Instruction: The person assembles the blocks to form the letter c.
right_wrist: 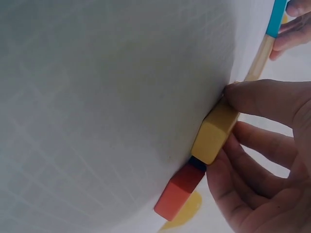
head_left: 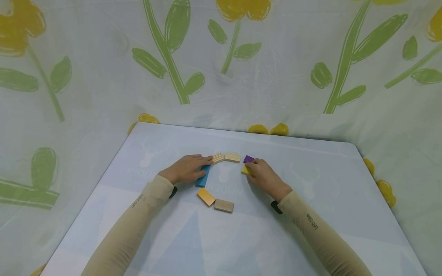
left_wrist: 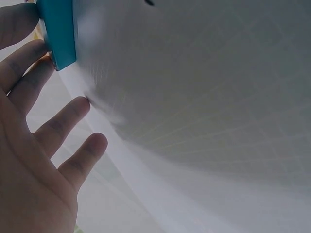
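Observation:
My right hand pinches a yellow block between thumb and fingertips, low at the table. Just behind it lies a purple block. In the right wrist view a red block sits beyond the yellow one; the hand hides it from the head view. My left hand has its fingers extended, the thumb resting at the side of a blue block and fingertips at its far end. Those fingertips also reach the near end of a pale wooden block. A second pale wooden block lies beside that one.
Nearer me, an orange block and a light brown block lie corner to corner. The blocks form a rough loop, all on a pale patterned table. A flower-printed cloth hangs behind and beside the table.

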Tool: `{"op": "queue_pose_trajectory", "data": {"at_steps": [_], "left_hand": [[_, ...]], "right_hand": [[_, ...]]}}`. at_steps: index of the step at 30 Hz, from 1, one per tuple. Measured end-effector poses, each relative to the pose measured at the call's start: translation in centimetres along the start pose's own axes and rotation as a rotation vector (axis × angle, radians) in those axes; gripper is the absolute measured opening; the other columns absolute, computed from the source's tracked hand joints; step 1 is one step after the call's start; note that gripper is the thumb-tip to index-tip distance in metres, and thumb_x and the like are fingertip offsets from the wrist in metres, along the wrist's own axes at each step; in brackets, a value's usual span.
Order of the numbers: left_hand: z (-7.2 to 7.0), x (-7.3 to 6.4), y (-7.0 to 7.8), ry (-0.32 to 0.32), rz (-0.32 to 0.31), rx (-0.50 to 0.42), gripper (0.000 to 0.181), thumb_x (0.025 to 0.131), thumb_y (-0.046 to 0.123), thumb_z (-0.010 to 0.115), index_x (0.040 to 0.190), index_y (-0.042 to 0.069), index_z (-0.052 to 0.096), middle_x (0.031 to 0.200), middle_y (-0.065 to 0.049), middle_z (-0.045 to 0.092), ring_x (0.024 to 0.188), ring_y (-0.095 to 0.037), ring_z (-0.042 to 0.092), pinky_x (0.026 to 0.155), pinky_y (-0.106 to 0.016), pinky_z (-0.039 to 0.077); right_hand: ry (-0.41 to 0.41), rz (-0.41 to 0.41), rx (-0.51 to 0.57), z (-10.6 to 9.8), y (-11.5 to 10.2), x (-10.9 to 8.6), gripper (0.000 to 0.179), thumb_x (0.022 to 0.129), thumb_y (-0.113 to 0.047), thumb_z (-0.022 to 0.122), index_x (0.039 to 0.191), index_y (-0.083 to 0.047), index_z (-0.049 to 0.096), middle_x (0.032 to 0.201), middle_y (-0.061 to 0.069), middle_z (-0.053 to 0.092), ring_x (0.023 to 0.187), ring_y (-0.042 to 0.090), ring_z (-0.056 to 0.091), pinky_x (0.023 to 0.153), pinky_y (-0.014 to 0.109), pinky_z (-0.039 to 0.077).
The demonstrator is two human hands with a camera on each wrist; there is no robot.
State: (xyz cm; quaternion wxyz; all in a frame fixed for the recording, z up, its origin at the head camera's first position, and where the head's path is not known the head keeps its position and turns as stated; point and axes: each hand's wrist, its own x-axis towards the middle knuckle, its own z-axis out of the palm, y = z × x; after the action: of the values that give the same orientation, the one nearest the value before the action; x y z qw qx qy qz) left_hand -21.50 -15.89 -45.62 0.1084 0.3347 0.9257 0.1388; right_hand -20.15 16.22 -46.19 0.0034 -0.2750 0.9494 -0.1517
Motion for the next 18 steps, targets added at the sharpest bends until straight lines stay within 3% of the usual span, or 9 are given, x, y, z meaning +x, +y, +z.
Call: {"op": "queue_pose_trajectory", "data": {"at_steps": [10, 18], "left_hand": [[-0.13, -0.1, 0.18, -0.011, -0.013, 0.007, 0.051, 0.104, 0.027, 0.053, 0.152, 0.011, 0.048, 0.162, -0.002, 0.037, 0.144, -0.039, 0.039, 0.119, -0.051, 0.03], [-0.13, -0.13, 0.19, -0.014, -0.02, -0.006, 0.051, 0.104, 0.027, 0.053, 0.153, 0.011, 0.047, 0.162, -0.001, 0.036, 0.144, -0.039, 0.038, 0.12, -0.051, 0.029]], "right_hand": [[-0.067, 0.027, 0.01, -0.05, -0.1, 0.01, 0.042, 0.09, -0.012, 0.077, 0.128, 0.0, 0.068, 0.121, 0.019, 0.065, 0.113, 0.033, 0.061, 0.099, 0.046, 0.053], [-0.09, 0.055, 0.039, -0.28, -0.49, -0.42, 0.039, 0.09, -0.013, 0.077, 0.127, -0.005, 0.069, 0.115, 0.012, 0.066, 0.104, 0.025, 0.062, 0.096, 0.042, 0.055]]}}
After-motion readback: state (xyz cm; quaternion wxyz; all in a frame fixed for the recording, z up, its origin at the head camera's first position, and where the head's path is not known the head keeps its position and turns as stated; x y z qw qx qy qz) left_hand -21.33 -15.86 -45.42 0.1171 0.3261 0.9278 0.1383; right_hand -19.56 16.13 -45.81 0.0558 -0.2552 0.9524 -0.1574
